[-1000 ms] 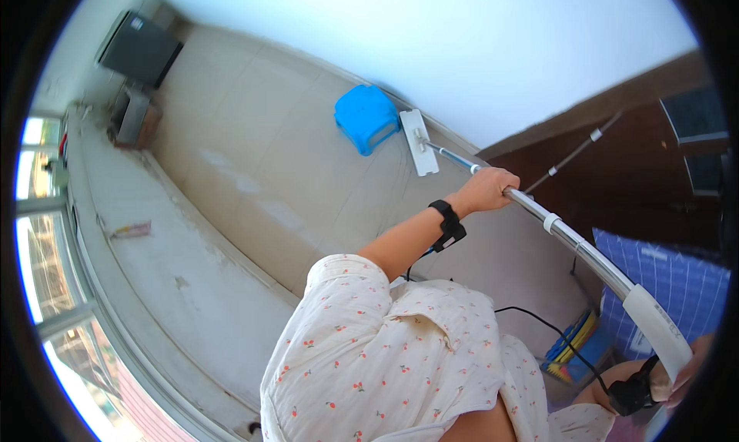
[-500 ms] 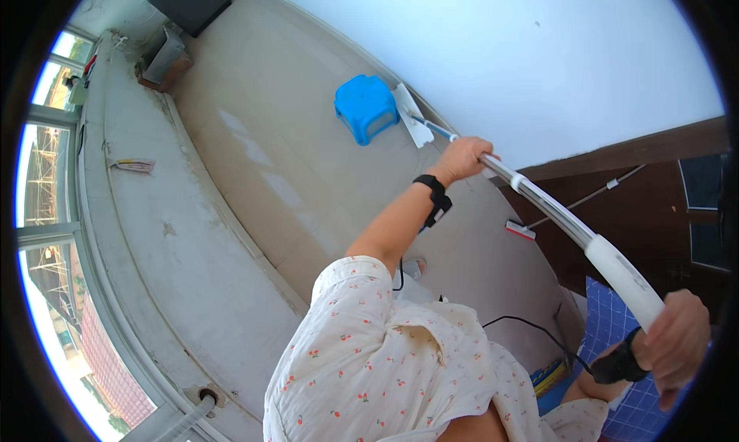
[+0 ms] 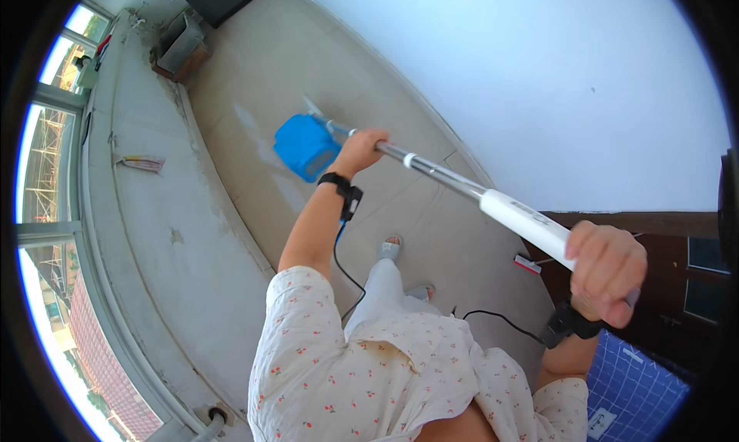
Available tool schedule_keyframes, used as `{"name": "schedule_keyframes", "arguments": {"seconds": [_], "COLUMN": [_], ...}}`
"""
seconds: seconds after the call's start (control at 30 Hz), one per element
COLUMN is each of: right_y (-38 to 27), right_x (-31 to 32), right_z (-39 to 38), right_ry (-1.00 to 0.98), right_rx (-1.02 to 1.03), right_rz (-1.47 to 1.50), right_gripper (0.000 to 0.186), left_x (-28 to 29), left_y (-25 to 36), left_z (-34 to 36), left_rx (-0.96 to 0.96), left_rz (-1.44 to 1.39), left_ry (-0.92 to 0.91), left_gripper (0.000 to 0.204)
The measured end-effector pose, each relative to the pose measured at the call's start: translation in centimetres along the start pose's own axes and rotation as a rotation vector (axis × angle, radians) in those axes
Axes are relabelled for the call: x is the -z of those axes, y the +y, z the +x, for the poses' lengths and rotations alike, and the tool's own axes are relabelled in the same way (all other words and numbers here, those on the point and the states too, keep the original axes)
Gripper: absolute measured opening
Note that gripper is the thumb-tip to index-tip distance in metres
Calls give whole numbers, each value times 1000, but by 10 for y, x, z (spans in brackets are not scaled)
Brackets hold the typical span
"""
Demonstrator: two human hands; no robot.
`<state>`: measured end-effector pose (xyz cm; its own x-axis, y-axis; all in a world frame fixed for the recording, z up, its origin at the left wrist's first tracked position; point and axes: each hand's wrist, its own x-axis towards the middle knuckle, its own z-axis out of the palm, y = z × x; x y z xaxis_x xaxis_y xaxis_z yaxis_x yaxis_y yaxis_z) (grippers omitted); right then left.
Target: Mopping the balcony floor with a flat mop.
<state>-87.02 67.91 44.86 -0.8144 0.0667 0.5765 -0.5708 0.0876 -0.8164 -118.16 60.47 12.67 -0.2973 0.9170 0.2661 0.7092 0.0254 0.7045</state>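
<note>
We're standing on a narrow balcony w/ a pale tiled floor (image 3: 254, 80), a plain white wall (image 3: 539, 80) filling the upper right of the frame, and a long concrete sill (image 3: 146, 234) under windows (image 3: 38, 172) down the left edge. We're holding a long mop handle (image 3: 462, 188) diagonally from lower right up toward centre. The right hand (image 3: 608, 269), fingers clenched round the white plastic grip at the top end, is steering; the left hand (image 3: 358, 148), fingers wrapped on the shiny metal tube further down, is giving leverage. Hands are spread apart, prob. for control. The flat mop head (image 3: 314, 107) is lying on the floor upper centre, just beside a bright blue plastic stool (image 3: 304, 145). Both wrists are wearing black straps. A thin black cable (image 3: 493, 319) is trailing across the floor; a blue grid-patterned mat (image 3: 639, 388) is sitting lower right.
</note>
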Motion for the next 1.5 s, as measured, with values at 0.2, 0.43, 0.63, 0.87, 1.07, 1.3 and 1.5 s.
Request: {"name": "schedule_keyframes", "arguments": {"seconds": [0.2, 0.43, 0.63, 0.87, 1.07, 1.3, 1.5], "right_y": [59, 101, 64, -88, -252, -302, -251], "right_x": [-20, -47, -55, -75, -132, -102, -15], "right_z": [5, -22, -75, -165, -232, -267, -208], "right_ry": [164, 228, 445, 684, 900, 917, 852], "right_rx": [-119, -399, -423, -377, -474, -266, -129], "right_rz": [105, 32, -48, -403, -699, -490, -228], "right_gripper": [19, 15, 15, 18, 25, 29, 19], "left_x": [34, -19, -73, -173, -259, -246, -182], "left_y": [-56, -100, -79, 67, 264, 318, 266], "left_z": [-73, -129, -142, -127, -136, -126, -157], "left_rx": [251, 268, 330, -5, -219, -210, 126], "left_rz": [118, 161, 95, -96, -375, -293, -177], "left_ry": [-83, -106, -143, -292, -338, -463, -260], "left_gripper": [13, 10, 10, 10, 7, 9, 6]}}
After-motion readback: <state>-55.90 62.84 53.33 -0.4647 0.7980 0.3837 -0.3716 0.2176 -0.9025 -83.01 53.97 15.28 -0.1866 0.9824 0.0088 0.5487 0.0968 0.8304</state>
